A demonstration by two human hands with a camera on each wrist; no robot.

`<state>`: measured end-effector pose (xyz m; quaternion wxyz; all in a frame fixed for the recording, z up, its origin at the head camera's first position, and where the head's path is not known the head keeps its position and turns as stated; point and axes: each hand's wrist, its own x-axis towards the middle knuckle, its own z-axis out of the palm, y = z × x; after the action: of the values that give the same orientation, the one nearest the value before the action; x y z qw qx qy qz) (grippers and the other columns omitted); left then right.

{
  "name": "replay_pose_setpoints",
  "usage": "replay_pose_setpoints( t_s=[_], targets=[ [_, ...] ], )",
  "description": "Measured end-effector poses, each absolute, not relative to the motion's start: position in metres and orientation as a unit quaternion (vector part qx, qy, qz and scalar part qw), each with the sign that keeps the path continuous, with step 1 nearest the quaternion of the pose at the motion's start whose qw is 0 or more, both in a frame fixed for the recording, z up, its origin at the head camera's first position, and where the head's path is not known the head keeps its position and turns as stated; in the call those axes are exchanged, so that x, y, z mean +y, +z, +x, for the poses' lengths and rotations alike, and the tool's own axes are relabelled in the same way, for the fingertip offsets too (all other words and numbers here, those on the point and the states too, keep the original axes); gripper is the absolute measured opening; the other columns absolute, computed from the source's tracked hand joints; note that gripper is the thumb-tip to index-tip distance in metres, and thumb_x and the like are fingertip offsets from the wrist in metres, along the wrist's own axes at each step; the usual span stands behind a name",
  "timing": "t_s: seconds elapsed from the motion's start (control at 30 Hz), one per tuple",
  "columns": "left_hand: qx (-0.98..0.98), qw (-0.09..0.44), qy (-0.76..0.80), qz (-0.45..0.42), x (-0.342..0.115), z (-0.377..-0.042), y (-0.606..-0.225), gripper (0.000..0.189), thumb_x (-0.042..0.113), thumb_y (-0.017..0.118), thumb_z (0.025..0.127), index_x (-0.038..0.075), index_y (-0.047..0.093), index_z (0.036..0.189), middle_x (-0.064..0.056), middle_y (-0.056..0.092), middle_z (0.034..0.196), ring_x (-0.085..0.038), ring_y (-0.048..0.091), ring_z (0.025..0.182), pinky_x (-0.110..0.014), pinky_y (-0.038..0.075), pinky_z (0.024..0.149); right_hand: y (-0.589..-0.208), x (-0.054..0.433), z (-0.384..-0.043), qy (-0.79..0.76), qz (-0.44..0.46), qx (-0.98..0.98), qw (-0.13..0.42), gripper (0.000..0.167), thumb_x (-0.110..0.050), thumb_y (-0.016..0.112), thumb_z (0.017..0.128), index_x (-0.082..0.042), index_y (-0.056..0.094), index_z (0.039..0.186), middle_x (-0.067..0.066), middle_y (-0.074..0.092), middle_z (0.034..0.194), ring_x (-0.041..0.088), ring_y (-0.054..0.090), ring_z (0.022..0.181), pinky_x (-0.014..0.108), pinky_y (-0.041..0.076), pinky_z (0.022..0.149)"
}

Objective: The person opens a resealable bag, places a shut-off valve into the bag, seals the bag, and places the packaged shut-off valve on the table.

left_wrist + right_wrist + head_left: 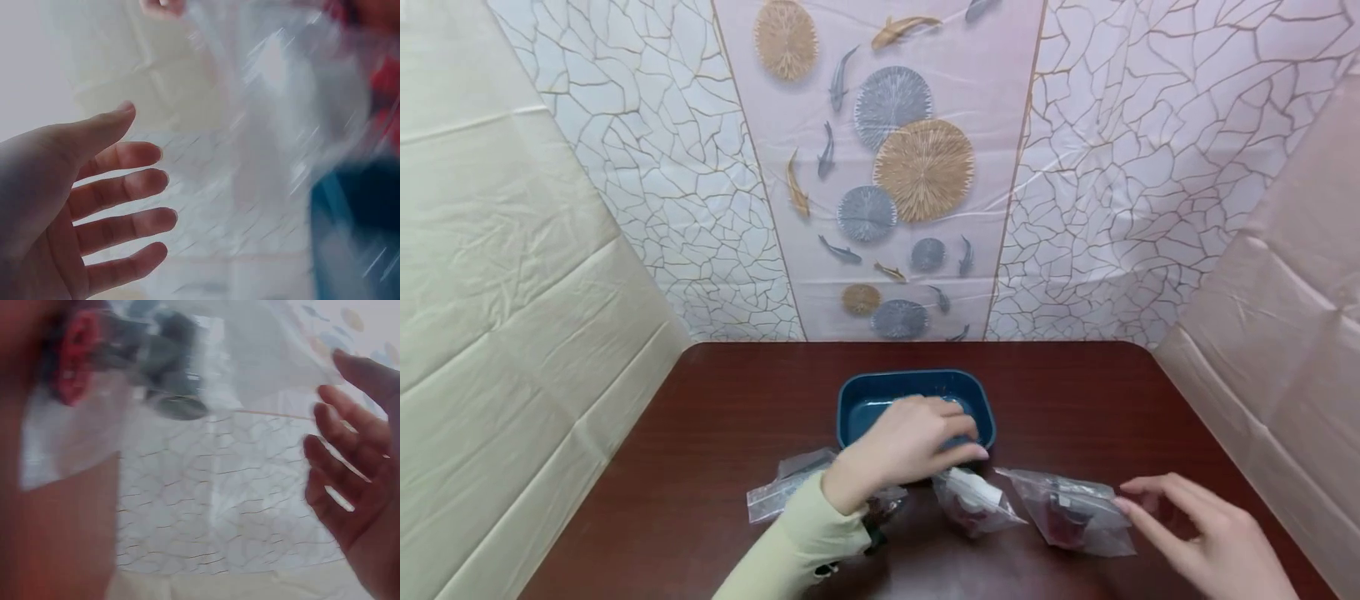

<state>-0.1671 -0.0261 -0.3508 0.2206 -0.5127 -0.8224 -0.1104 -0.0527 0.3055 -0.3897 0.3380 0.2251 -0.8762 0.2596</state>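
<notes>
My left hand (917, 437) hovers over the near side of a dark blue tray (847, 387), holding nothing; its fingers are spread in the left wrist view. Just below it on the table lies a clear plastic bag (973, 508) with a white and reddish item inside. To the right is another clear bag (1075, 521); the right wrist view shows a red wheel-like part (80, 357) and dark parts in it, blurred. My right hand (1206, 529) is at this bag's right edge, fingers loosely bent and not gripping. Whether a fingertip touches the plastic is unclear.
More clear plastic bags (771, 500) lie left of the tray, partly hidden behind my left forearm. The brown table (722, 417) is bounded by a patterned cloth at the back and pale cloth walls at both sides.
</notes>
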Motion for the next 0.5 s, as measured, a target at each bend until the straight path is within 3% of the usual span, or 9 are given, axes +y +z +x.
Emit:
replay_pose_setpoints(
  t_s=[0.07, 0.2, 0.27, 0.37, 0.5],
  targets=[
    [-0.824, 0.247, -0.116, -0.497, -0.041, -0.168, -0.333, 0.023, 0.043, 0.062, 0.099, 0.024, 0.073, 0.095, 0.014, 0.064, 0.086, -0.003, 0.058, 0.075, -0.02, 0.047, 0.066, -0.372, 0.302, -0.06, 0.262, 0.257, -0.843, 0.392, 0.012, -0.026, 0.081, 0.086, -0.017, 0.074, 0.088, -0.013, 0.064, 0.081, -0.008, 0.053, 0.078, 0.006, 0.038, 0.075],
    [-0.82, 0.312, -0.127, -0.462, -0.072, -0.169, -0.289, 0.019, 0.037, 0.066, 0.098, 0.02, 0.074, 0.095, 0.01, 0.066, 0.085, -0.008, 0.06, 0.073, -0.026, 0.049, 0.064, -0.324, 0.289, -0.075, 0.269, 0.275, -0.777, 0.498, 0.047, -0.045, 0.067, 0.096, -0.004, 0.073, 0.075, 0.003, 0.069, 0.074, -0.01, 0.057, 0.085, 0.004, 0.037, 0.086],
    [-0.815, 0.346, -0.134, -0.445, -0.087, -0.17, -0.266, 0.019, 0.034, 0.067, 0.098, 0.017, 0.074, 0.094, 0.007, 0.067, 0.085, -0.011, 0.061, 0.072, -0.028, 0.05, 0.064, -0.297, 0.281, -0.082, 0.281, 0.272, -0.749, 0.535, 0.049, -0.042, 0.07, 0.094, 0.002, 0.072, 0.073, 0.007, 0.069, 0.072, -0.012, 0.055, 0.085, 0.004, 0.038, 0.083],
    [-0.808, 0.39, -0.153, -0.415, -0.106, -0.169, -0.235, 0.019, 0.03, 0.067, 0.098, 0.013, 0.074, 0.095, 0.003, 0.069, 0.087, -0.013, 0.062, 0.072, -0.03, 0.05, 0.064, -0.258, 0.266, -0.092, 0.317, 0.251, -0.718, 0.566, 0.045, -0.032, 0.076, 0.09, 0.009, 0.071, 0.071, 0.001, 0.067, 0.07, -0.014, 0.052, 0.08, 0.007, 0.036, 0.077],
    [-0.804, 0.442, -0.174, -0.358, -0.124, -0.175, -0.206, 0.018, 0.027, 0.065, 0.1, 0.012, 0.074, 0.095, 0.002, 0.07, 0.087, -0.015, 0.061, 0.072, -0.032, 0.047, 0.06, -0.218, 0.24, -0.115, 0.353, 0.22, -0.717, 0.559, 0.034, -0.021, 0.078, 0.088, 0.01, 0.072, 0.075, -0.018, 0.062, 0.075, -0.011, 0.049, 0.072, 0.01, 0.035, 0.073]
  ],
)
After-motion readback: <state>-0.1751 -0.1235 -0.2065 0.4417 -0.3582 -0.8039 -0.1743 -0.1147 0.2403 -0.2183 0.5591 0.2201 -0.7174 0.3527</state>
